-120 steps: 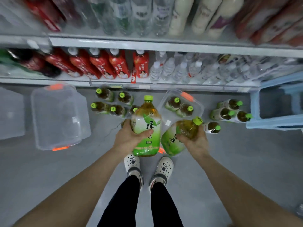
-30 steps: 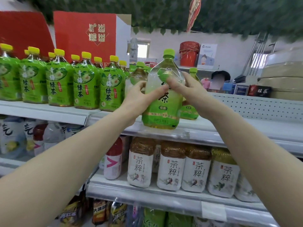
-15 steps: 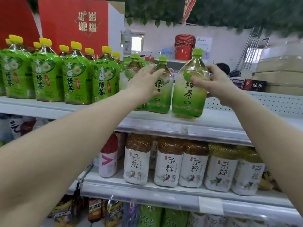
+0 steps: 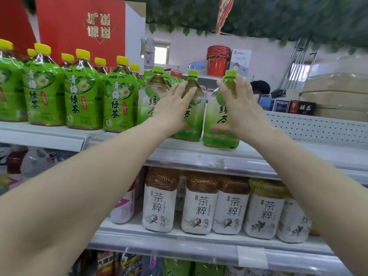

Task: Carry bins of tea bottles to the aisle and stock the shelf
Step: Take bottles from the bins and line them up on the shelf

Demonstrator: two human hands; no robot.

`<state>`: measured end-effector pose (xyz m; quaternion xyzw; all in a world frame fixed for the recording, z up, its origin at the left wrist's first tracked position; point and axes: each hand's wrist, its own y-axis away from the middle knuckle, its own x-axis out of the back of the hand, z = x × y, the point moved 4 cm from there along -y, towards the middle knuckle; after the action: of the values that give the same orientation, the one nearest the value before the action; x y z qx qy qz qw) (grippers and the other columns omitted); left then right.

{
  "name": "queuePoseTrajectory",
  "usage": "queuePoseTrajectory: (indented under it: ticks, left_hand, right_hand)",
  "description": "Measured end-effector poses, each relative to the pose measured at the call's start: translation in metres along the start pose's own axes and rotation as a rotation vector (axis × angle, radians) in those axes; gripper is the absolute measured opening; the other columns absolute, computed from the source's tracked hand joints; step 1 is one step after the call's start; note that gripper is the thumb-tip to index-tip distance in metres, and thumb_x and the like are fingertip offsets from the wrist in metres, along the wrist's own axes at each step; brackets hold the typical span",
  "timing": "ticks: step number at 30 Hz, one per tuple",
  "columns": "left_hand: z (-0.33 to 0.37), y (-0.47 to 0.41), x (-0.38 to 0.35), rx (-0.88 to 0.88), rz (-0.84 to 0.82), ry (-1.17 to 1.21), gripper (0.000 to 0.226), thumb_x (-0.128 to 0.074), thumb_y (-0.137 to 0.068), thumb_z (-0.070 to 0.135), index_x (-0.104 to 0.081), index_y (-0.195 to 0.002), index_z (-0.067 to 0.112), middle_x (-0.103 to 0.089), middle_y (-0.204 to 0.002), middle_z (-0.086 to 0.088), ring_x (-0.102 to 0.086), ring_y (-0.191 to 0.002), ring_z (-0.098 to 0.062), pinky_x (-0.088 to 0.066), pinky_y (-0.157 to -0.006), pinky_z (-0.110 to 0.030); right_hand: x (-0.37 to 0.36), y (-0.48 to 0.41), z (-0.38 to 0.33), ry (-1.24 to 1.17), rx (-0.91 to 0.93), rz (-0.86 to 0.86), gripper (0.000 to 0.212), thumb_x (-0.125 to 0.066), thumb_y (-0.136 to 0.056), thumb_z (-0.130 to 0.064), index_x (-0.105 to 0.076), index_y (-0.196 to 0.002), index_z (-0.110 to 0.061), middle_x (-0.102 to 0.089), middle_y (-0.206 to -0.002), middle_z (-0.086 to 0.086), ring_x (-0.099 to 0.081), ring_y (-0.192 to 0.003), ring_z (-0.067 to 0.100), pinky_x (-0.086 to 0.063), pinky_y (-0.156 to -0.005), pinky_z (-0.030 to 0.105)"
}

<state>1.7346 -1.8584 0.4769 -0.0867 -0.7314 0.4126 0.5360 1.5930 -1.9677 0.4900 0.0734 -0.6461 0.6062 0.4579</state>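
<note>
Shelf in white metal, top tier (image 4: pixel 189 154), holds the task's goods. Left hand (image 4: pixel 173 106): fingers straight, a bit spread, laid flat over shoulder of clear plastic green-tea bottle w/ lime cap (image 4: pixel 196 116); nothing gripped. Right hand (image 4: pixel 241 110): fingers straight too, spread wide, thumb low across label of second lime-capped green-tea bottle (image 4: pixel 216 110); also not gripping. Can't tell if that palm touches the bottle or sits just off it. Both bottles upright near shelf's front edge, side by side, almost touching. Third lime-capped tea bottle (image 4: pixel 148 96) stands just left of left hand. Further left: row of green-wrapped bottles w/ yellow caps (image 4: pixel 81 96), upright, packed tight. Behind those, big red cardboard carton w/ gold characters (image 4: pixel 79 30). Next shelf down, approx. under the hands: row of brown-tea bottles w/ white labels (image 4: pixel 199 208), upright. Stack of red plastic buckets (image 4: pixel 218 60) in bg beyond the shelf.
</note>
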Motion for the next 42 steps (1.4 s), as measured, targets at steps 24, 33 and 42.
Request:
queuePoseTrajectory:
  ticks: [24, 33, 42]
  left_hand:
    - [0.01, -0.007, -0.018, 0.005, 0.006, -0.07, 0.129, -0.086, -0.067, 0.047, 0.002, -0.158, 0.027, 0.008, -0.166, -0.002, -0.001, -0.153, -0.032, -0.024, -0.118, -0.048]
    - [0.01, 0.022, 0.002, -0.113, 0.012, 0.036, 0.088, -0.071, -0.088, 0.042, -0.02, -0.157, 0.021, -0.018, -0.165, -0.004, -0.016, -0.151, -0.026, -0.024, -0.121, -0.042]
    - [0.035, 0.117, 0.037, -0.412, 0.192, 0.027, 0.059, -0.076, -0.085, 0.031, -0.056, -0.135, 0.008, -0.061, -0.132, -0.014, -0.056, -0.124, -0.033, -0.046, -0.102, -0.042]
  right_hand:
    - [-0.041, -0.018, 0.025, -0.095, 0.09, -0.009, 0.123, -0.087, -0.06, -0.05, -0.012, -0.157, -0.031, -0.001, -0.159, 0.023, -0.014, -0.143, 0.045, -0.02, -0.117, 0.056]
    - [-0.011, 0.012, 0.01, 0.125, 0.1, -0.033, 0.075, -0.056, -0.095, -0.049, -0.021, -0.156, -0.022, -0.01, -0.163, 0.013, -0.015, -0.149, 0.036, -0.022, -0.118, 0.053]
    - [0.042, 0.11, -0.016, 0.303, 0.128, -0.014, 0.066, -0.053, -0.096, -0.042, -0.035, -0.149, -0.007, -0.041, -0.147, 0.023, -0.041, -0.133, 0.041, -0.031, -0.111, 0.052]
